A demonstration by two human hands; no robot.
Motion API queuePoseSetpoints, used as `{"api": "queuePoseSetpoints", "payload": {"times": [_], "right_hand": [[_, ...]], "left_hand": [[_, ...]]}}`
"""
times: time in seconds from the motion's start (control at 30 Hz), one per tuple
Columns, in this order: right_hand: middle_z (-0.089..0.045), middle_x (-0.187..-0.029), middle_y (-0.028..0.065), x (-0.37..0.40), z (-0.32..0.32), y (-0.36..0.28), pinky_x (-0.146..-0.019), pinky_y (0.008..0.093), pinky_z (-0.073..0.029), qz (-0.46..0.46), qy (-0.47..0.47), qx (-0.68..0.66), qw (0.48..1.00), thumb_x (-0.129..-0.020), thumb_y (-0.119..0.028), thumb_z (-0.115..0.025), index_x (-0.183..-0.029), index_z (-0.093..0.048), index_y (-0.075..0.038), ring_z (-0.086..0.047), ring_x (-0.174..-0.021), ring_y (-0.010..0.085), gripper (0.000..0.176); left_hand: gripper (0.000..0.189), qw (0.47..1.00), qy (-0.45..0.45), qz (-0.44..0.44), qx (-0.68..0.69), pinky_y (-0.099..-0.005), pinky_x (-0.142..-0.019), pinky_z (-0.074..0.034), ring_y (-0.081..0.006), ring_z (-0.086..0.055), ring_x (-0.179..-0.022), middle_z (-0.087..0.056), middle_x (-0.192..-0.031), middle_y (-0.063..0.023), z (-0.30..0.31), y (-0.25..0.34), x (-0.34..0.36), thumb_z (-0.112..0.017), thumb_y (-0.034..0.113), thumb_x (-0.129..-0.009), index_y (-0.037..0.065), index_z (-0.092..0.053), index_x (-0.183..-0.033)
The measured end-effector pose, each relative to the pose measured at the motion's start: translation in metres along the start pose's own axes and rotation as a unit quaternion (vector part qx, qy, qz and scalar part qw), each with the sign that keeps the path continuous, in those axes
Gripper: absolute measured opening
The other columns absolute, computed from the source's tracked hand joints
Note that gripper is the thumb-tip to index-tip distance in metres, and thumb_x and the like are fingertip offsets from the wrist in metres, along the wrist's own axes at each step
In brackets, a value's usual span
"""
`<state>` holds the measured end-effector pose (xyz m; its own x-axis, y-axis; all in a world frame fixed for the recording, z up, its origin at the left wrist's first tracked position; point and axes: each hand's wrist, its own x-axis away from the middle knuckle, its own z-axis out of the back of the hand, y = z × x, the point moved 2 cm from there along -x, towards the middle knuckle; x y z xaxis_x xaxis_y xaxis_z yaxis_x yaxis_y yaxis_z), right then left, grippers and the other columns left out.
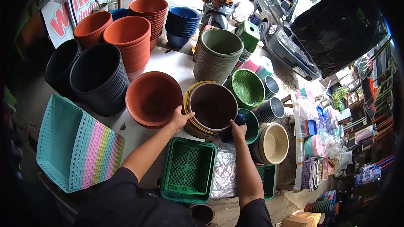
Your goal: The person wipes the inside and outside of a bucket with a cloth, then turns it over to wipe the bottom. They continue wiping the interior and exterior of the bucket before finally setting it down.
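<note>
A stack of brown buckets (213, 105) with a yellow one showing at its left edge stands on the white table in front of me. My left hand (182, 119) is closed on the left rim, thumb pointing inward. At the right side of the brown buckets, my right hand (238, 130) is closed on a dark blue cloth (240, 120), its thumb by the rim. Left of the buckets is a terracotta pot (153, 98). A green rectangular basket (167, 172) lies nearer to me, beside clear plastic wrapping (224, 172).
Stacks of black pots (101, 80), orange pots (127, 38) and olive pots (218, 59) stand behind. Pastel baskets (80, 147) lean at left. A green colander (248, 88) and beige tubs (274, 143) are at right. A scooter (216, 10) and a pickup truck (286, 4) are beyond.
</note>
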<state>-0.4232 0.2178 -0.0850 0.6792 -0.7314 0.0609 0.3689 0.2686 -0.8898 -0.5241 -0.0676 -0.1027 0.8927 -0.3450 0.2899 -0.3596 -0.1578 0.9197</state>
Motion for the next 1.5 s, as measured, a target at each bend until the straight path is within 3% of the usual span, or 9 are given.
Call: {"api": "queuePoseSetpoints", "payload": {"times": [0.07, 0.23, 0.3, 0.5, 0.57, 0.97, 1.27, 1.4, 1.5], "right_hand": [[-0.068, -0.093, 0.0110, 0.005, -0.001, -0.002, -0.082, 0.0365, -0.049, -0.018, 0.006, 0.002, 1.000, -0.074, -0.022, -0.080, -0.103, -0.063, 0.001, -0.066, -0.086, 0.0243, 0.041], [-0.068, -0.100, 0.0151, 0.001, -0.006, 0.008, -0.086, 0.0392, -0.048, -0.010, 0.008, 0.060, 0.998, -0.075, -0.024, -0.078, -0.108, -0.062, 0.000, -0.066, -0.093, 0.0305, 0.044], [-0.068, -0.101, 0.0161, -0.003, -0.009, 0.020, -0.087, 0.0401, -0.048, -0.004, 0.008, 0.069, 0.998, -0.075, -0.024, -0.078, -0.110, -0.061, 0.000, -0.066, -0.095, 0.0322, 0.046], [-0.068, -0.101, 0.0163, -0.001, -0.010, 0.010, -0.086, 0.0395, -0.049, 0.009, 0.016, 0.136, 0.991, -0.074, -0.022, -0.079, -0.109, -0.062, -0.001, -0.066, -0.095, 0.0318, 0.044], [-0.069, -0.097, 0.0134, 0.000, -0.010, 0.006, -0.083, 0.0366, -0.050, 0.018, 0.033, 0.170, 0.985, -0.075, -0.019, -0.080, -0.105, -0.062, 0.000, -0.067, -0.090, 0.0274, 0.040], [-0.066, -0.103, 0.0251, 0.027, 0.007, -0.007, -0.088, 0.0452, -0.047, 0.089, 0.000, 0.147, 0.985, -0.086, -0.030, -0.070, -0.110, -0.061, 0.003, -0.062, -0.101, 0.0423, 0.042], [-0.069, -0.104, 0.0143, 0.241, 0.085, 0.097, -0.084, 0.0351, -0.049, -0.022, 0.290, -0.134, 0.947, -0.094, -0.026, -0.063, -0.111, -0.063, 0.006, -0.065, -0.092, 0.0227, 0.036], [-0.066, -0.110, 0.0233, 0.387, 0.108, 0.197, -0.091, 0.0402, -0.048, -0.218, 0.301, -0.003, 0.928, -0.092, -0.024, -0.061, -0.117, -0.059, 0.008, -0.064, -0.103, 0.0337, 0.040], [-0.065, -0.110, 0.0263, 0.462, 0.126, 0.181, -0.093, 0.0420, -0.047, -0.238, 0.305, 0.051, 0.921, -0.091, -0.025, -0.062, -0.116, -0.059, 0.008, -0.063, -0.106, 0.0370, 0.042]], "left_hand": [[0.036, 1.000, 0.015, 0.002, -0.019, -0.0278, -0.065, -0.052, -0.0110, -0.060, -0.072, -0.063, -0.087, -0.0036, 0.002, -0.002, 0.001, -0.077, 0.017, -0.082, 0.004, -0.054, -0.107], [0.068, 0.997, 0.058, -0.045, -0.035, -0.0328, -0.078, -0.052, -0.0181, -0.059, -0.096, -0.056, -0.115, -0.0123, 0.001, -0.009, 0.006, -0.079, 0.017, -0.079, 0.006, -0.038, -0.132], [0.088, 0.960, 0.063, -0.217, -0.167, -0.0397, -0.090, -0.048, -0.0253, -0.055, -0.104, -0.051, -0.118, -0.0161, 0.007, -0.023, -0.006, -0.082, 0.021, -0.075, 0.010, -0.029, -0.143], [0.094, 0.946, 0.092, -0.150, -0.272, -0.0475, -0.106, -0.034, -0.0362, -0.040, -0.122, -0.038, -0.130, -0.0241, 0.008, -0.021, -0.002, -0.084, 0.029, -0.071, 0.011, -0.029, -0.144], [0.094, 0.939, 0.095, -0.150, -0.294, -0.0473, -0.106, -0.033, -0.0365, -0.040, -0.123, -0.037, -0.131, -0.0238, 0.007, -0.022, -0.004, -0.084, 0.029, -0.071, 0.010, -0.029, -0.144], [0.100, 0.926, 0.104, -0.158, -0.325, -0.0458, -0.106, -0.035, -0.0404, -0.042, -0.123, -0.041, -0.131, -0.0250, 0.003, -0.012, 0.006, -0.082, 0.028, -0.073, 0.007, -0.021, -0.149], [0.066, 0.878, 0.075, -0.200, -0.429, -0.0437, -0.105, -0.038, -0.0367, -0.043, -0.128, -0.040, -0.141, -0.0183, 0.002, -0.021, 0.041, -0.068, 0.030, -0.087, 0.003, -0.042, -0.141], [0.058, 0.849, 0.054, -0.242, -0.466, -0.0431, -0.108, -0.035, -0.0357, -0.039, -0.132, -0.038, -0.144, -0.0181, -0.004, -0.026, 0.070, -0.065, 0.022, -0.089, 0.003, -0.044, -0.140], [0.052, 0.822, 0.047, -0.295, -0.485, -0.0444, -0.104, -0.037, -0.0370, -0.045, -0.124, -0.041, -0.140, -0.0178, -0.027, -0.037, 0.106, -0.065, 0.019, -0.088, 0.004, -0.049, -0.135]]}}
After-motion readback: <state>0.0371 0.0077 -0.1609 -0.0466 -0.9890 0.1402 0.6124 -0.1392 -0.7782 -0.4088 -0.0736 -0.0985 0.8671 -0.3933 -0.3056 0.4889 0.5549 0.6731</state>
